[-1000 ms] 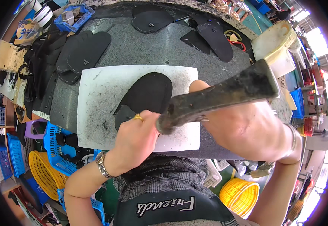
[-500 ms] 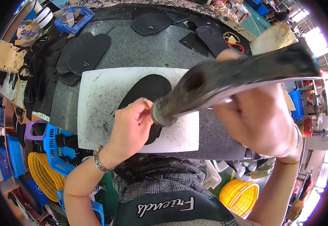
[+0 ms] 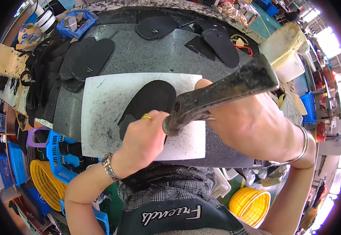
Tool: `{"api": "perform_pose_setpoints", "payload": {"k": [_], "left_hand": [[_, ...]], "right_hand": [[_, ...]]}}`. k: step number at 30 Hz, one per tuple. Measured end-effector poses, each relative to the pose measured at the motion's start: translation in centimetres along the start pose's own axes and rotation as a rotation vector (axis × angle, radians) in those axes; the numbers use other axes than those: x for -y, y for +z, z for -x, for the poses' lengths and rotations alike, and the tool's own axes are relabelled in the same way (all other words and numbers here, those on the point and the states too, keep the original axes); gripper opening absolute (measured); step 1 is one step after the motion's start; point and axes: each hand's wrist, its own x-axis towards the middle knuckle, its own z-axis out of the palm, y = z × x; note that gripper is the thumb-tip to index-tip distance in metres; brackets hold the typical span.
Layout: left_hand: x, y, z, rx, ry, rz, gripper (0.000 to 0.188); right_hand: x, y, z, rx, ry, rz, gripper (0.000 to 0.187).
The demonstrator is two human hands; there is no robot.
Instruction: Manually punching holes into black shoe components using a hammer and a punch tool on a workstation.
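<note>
A black sole-shaped piece (image 3: 153, 94) lies flat on a white board (image 3: 100, 141) covered in dark specks. Over its near part is my left hand (image 3: 143, 137), fingers curled closed and a yellow ring showing. What those fingers pinch, if anything, is hidden behind a hammer (image 3: 225, 87). My right hand (image 3: 248, 121) is wrapped round the hammer, whose worn dark metal head slants across the view. The head's lower end appears right beside my left fingertips; whether it touches anything there I cannot tell.
More black sole pieces lie on the grey table (image 3: 139, 55): a stack (image 3: 86, 58) at left, others at the back. Red-handled scissors (image 3: 243, 47) are at back right. A blue crate (image 3: 76, 23) stands back left, a whitish container (image 3: 284, 47) at right. Yellow baskets (image 3: 248, 203) sit below.
The hammer and my right hand have come down and to the left. My left hand has turned slightly, its knuckles now uppermost. The sole piece has stayed nearly in place.
</note>
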Motion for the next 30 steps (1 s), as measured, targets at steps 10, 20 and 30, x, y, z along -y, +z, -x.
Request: {"api": "perform_pose_setpoints", "payload": {"k": [10,20,30], "left_hand": [[0.4,0.4,-0.8,-0.098,-0.098,0.107,0.009],[0.4,0.2,-1.5,-0.06,-0.27,0.267,0.01],[0.2,0.1,-2.5,-0.037,-0.338,0.337,0.009]], "right_hand": [[-0.9,-0.1,-0.3,-0.025,-0.031,-0.021,0.028],[-0.7,-0.6,-0.4,0.048,0.08,0.04,0.033],[-1.9,-0.5,-0.3,0.102,0.194,-0.146,0.031]]}}
